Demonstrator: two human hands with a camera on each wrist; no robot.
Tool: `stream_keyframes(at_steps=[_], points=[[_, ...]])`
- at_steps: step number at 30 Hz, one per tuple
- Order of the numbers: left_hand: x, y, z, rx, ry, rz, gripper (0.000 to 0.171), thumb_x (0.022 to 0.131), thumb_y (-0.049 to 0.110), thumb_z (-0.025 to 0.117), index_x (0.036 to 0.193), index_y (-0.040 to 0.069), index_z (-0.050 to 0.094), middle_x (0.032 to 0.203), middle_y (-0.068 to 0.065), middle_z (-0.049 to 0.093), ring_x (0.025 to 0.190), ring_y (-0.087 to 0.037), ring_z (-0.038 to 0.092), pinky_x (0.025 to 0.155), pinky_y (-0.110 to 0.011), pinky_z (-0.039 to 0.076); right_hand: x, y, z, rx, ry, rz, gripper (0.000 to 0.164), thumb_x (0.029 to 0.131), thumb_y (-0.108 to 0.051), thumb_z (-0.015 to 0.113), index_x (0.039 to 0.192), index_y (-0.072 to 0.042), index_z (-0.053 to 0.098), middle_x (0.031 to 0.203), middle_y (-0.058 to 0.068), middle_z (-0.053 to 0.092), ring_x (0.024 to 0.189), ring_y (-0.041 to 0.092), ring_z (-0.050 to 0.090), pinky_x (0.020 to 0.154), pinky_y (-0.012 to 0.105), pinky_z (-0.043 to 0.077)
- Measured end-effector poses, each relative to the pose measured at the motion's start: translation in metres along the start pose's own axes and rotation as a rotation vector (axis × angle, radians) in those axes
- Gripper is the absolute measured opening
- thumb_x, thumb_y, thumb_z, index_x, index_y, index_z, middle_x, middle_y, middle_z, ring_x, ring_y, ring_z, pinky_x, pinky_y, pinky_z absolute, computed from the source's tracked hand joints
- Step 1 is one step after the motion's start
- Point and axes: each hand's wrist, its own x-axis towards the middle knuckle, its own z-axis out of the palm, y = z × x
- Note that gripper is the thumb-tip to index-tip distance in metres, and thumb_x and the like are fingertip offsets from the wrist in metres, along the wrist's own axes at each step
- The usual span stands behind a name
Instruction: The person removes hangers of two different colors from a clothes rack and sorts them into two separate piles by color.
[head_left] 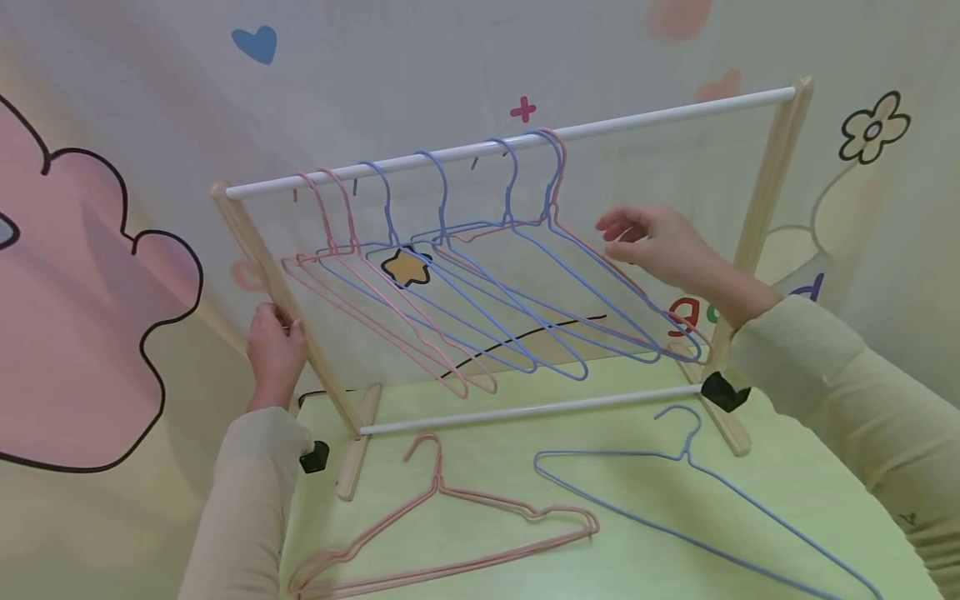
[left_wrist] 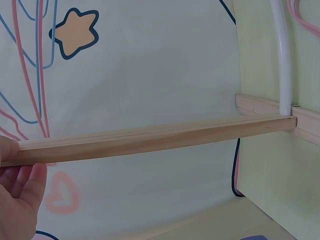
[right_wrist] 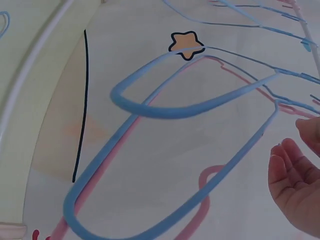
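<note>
Your left hand (head_left: 273, 350) grips the rack's wooden post (head_left: 281, 292) at the left of the frame. Your right hand (head_left: 660, 243), fingers loosely curled and holding nothing, sits just beside the rightmost hanging hangers (head_left: 558, 242) at centre right, below the white rail (head_left: 510, 146).

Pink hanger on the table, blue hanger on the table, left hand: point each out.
pink hanger on the table (head_left: 480, 500), head view, on its upper wire arm.
blue hanger on the table (head_left: 678, 432), head view, on its hook.
left hand (head_left: 274, 354), head view, on the back of the hand.
</note>
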Motion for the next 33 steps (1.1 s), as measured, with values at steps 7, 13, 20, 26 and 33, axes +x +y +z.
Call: stream_keyframes(at_steps=[7,13,20,26,33], points=[[0.001,-0.001,0.001,0.009,0.011,0.006,0.022,0.087,0.009,0.047,0.101,-0.006,0.043,0.096,-0.024,0.049,0.095,-0.038,0.050,0.084,-0.047,0.039,0.004,0.016,-0.001,-0.004,-0.041,0.039,0.032,0.086,-0.009,0.054,0.116,-0.002,0.050,0.108,0.018,0.053,0.092,0.027,0.053,0.074,0.024,0.048],[0.001,-0.001,0.001,0.016,0.012,0.006,0.021,0.087,0.009,0.048,0.100,-0.006,0.043,0.096,-0.024,0.050,0.096,-0.038,0.050,0.084,-0.046,0.038,0.007,0.023,0.002,-0.039,-0.095,0.055,0.031,0.085,-0.006,0.054,0.115,-0.001,0.050,0.104,0.019,0.054,0.088,0.026,0.054,0.069,0.025,0.048],[0.000,0.000,0.000,0.017,0.016,0.006,0.020,0.086,0.009,0.048,0.100,-0.006,0.043,0.096,-0.024,0.050,0.097,-0.038,0.050,0.084,-0.047,0.037,0.009,0.028,0.006,-0.085,-0.139,0.077,0.026,0.085,-0.003,0.051,0.110,0.003,0.054,0.089,0.015,0.056,0.070,0.020,0.052,0.058,0.025,0.046],[0.000,0.000,0.001,0.015,0.013,0.004,0.020,0.087,0.008,0.047,0.101,-0.006,0.043,0.096,-0.023,0.050,0.097,-0.038,0.050,0.085,-0.046,0.037,0.009,0.027,0.003,-0.110,-0.142,0.054,0.015,0.085,0.000,0.049,0.099,0.005,0.054,0.079,0.010,0.052,0.061,0.018,0.049,0.051,0.024,0.042],[0.000,-0.001,0.001,0.012,0.003,-0.004,0.021,0.087,0.009,0.047,0.101,-0.006,0.043,0.097,-0.023,0.049,0.097,-0.038,0.050,0.085,-0.046,0.038,0.005,0.024,-0.015,-0.097,-0.077,0.038,0.014,0.086,-0.001,0.049,0.099,0.004,0.051,0.083,0.013,0.050,0.062,0.017,0.049,0.051,0.023,0.044]])
